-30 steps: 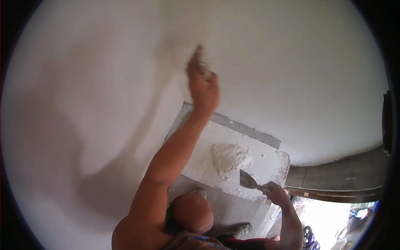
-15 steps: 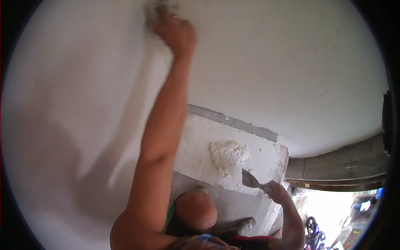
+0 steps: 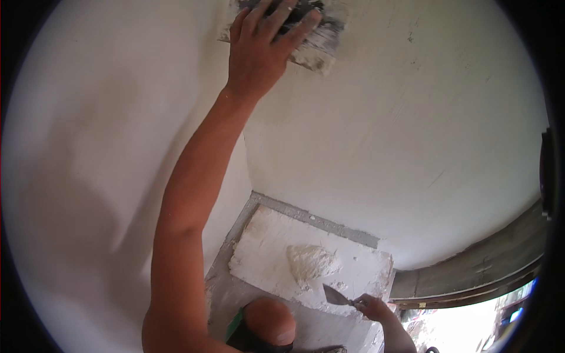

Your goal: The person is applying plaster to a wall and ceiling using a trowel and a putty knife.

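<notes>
My left hand (image 3: 256, 59) stretches up to the wall, its fingers laid over the dark handle of a rectangular plastering trowel (image 3: 315, 57). White plaster is smeared across that trowel, which lies against the wall near the corner; its far part runs out of the picture. Low on the right, my right hand (image 3: 372, 307) grips a small pointed trowel (image 3: 336, 295) by the handle, its blade over the near edge of a plaster-covered board (image 3: 253, 259). A heap of white wet plaster (image 3: 312, 262) sits on the board, just beyond the blade.
Two whitish walls (image 3: 376, 135) meet in a corner ahead, with a grey strip (image 3: 312, 216) along the foot. My knee (image 3: 269, 320) is close to the board's near side. At right, a grey ledge (image 3: 471, 279) borders a bright opening (image 3: 453, 326).
My left hand and the plastering trowel have moved right and slightly down across the wall. The view has tilted up, so the board sits lower. My right hand still holds the pointed trowel.
</notes>
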A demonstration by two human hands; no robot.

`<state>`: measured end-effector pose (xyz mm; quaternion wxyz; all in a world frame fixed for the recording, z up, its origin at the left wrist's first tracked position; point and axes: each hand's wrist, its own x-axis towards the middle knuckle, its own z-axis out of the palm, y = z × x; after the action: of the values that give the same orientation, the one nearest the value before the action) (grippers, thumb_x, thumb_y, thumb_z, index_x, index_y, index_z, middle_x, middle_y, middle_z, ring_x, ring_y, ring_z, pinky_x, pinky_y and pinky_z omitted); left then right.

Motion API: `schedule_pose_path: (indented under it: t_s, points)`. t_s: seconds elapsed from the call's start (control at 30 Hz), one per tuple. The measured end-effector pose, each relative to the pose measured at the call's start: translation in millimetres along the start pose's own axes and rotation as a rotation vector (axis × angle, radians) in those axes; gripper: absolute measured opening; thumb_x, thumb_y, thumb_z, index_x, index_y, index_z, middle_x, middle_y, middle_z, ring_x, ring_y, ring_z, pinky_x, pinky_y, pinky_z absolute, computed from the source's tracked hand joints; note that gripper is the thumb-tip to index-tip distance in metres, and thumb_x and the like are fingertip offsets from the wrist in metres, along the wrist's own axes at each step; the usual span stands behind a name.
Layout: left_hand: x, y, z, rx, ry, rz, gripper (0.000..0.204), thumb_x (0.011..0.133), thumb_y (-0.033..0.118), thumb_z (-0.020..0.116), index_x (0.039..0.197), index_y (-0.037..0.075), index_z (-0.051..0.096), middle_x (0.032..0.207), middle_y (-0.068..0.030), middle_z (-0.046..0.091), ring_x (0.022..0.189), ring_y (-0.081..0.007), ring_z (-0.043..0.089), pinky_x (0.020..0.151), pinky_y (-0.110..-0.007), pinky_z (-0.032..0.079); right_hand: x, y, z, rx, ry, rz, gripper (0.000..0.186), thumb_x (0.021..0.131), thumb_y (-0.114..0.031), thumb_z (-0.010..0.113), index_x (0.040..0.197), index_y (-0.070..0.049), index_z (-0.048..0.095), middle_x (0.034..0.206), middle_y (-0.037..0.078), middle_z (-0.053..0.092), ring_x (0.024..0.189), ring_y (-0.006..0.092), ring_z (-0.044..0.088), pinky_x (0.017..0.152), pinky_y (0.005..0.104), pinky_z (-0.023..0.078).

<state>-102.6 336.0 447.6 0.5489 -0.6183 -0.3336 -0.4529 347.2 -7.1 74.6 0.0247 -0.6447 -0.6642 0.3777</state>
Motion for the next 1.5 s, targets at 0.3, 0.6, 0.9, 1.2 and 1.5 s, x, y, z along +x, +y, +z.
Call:
schedule_pose_path:
  t_s: [0.3, 0.6, 0.9, 1.2, 1.5]
  points:
    - [-17.9, -4.9, 50.2, -0.171, -0.002, -0.192, 0.081, 0.077, -0.004, 0.065, 0.145, 0.036, 0.046, 0.141, -0.0094, 0.052, 0.127, -0.0399, 0.049, 0.105, -0.05, 0.042, -2.7, -13.7, -6.5, -0.032, 0.034, 0.011, 0.031, 0.09, -0.033, 0.068, 0.106, -0.007, 0.065, 0.088, 0.018, 0.071, 0.083, 0.0346, 0.071, 0.07, 0.0436, 0.055]
    - [-111.5, 34.2, 45.6, -0.384, -0.221, -0.296, 0.072, 0.081, 0.002, 0.066, 0.143, 0.033, 0.049, 0.141, -0.0185, 0.046, 0.128, -0.0467, 0.044, 0.104, -0.06, 0.037, 6.3, -7.8, -10.2, 0.038, 0.003, 0.111, 0.029, 0.091, -0.031, 0.068, 0.105, -0.006, 0.066, 0.091, 0.019, 0.072, 0.086, 0.0353, 0.071, 0.072, 0.043, 0.055]
    - [-305.8, 127.0, 17.3, -0.371, -0.513, -0.35, 0.073, 0.078, -0.005, 0.062, 0.141, 0.028, 0.053, 0.142, -0.0176, 0.046, 0.131, -0.0465, 0.042, 0.109, -0.059, 0.035, -6.2, -2.8, -5.7, 0.053, 0.044, 0.01, 0.028, 0.091, -0.03, 0.067, 0.103, -0.004, 0.065, 0.083, 0.021, 0.071, 0.078, 0.0392, 0.07, 0.068, 0.0459, 0.054]
    - [-263.6, 138.6, -21.7, -0.673, -0.226, -1.334, 0.058, 0.083, -0.005, 0.053, 0.14, -0.003, 0.044, 0.136, -0.0205, 0.049, 0.13, -0.0364, 0.045, 0.11, -0.044, 0.036, -19.8, -15.2, -11.4, 0.014, -0.002, 0.142, 0.03, 0.09, -0.027, 0.066, 0.109, -0.004, 0.062, 0.091, 0.019, 0.071, 0.088, 0.0356, 0.07, 0.076, 0.0436, 0.054]
    - [-215.9, 84.9, 29.8, -0.567, -0.251, -1.302, 0.056, 0.082, -0.001, 0.052, 0.137, -0.006, 0.043, 0.134, -0.0259, 0.043, 0.124, -0.0411, 0.043, 0.108, -0.048, 0.034, -18.0, -12.8, -13.1, -0.018, -0.018, 0.128, 0.032, 0.09, -0.029, 0.065, 0.109, -0.003, 0.06, 0.092, 0.021, 0.071, 0.091, 0.0397, 0.068, 0.079, 0.0476, 0.053]
